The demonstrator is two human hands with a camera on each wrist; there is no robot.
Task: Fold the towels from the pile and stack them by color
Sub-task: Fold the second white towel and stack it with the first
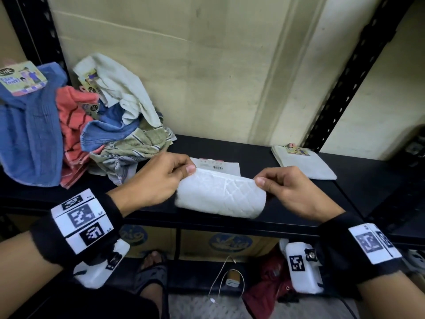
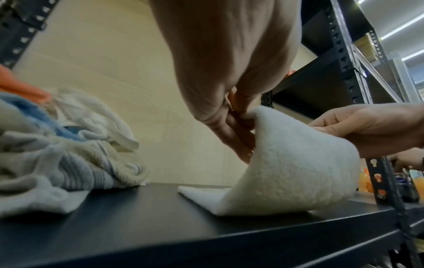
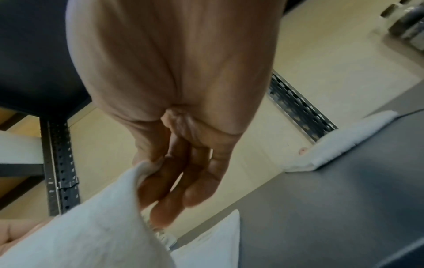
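1. The task looks to be at an early stage. One white towel (image 1: 303,162) lies folded flat at the right end of the black shelf (image 1: 253,155), with its paper label on top. It seems to be the start of the white stack; no other stack is visible.

2. A second white towel (image 1: 220,196) is in work at the front middle of the shelf. Its lower part lies on the shelf and its upper part is lifted and curved over, so the fold is not yet closed.

3. The left hand (image 1: 158,178) pinches the left upper corner of this towel between thumb and fingers (image 2: 231,134). The right hand (image 1: 285,187) pinches the right upper corner in the same way.

4. The pile (image 1: 96,125) at the left of the shelf is not yet folded. It holds blue, coral striped, cream and olive striped towels, crumpled together, several with paper tags.

5. The towel in the hands is soft terry cloth with a faint diamond pattern, thick enough to hold a rounded bend. The shelf is smooth, matt and dark, on a perforated metal frame.

6. A white paper card with a barcode (image 1: 216,165) lies just behind the towel.
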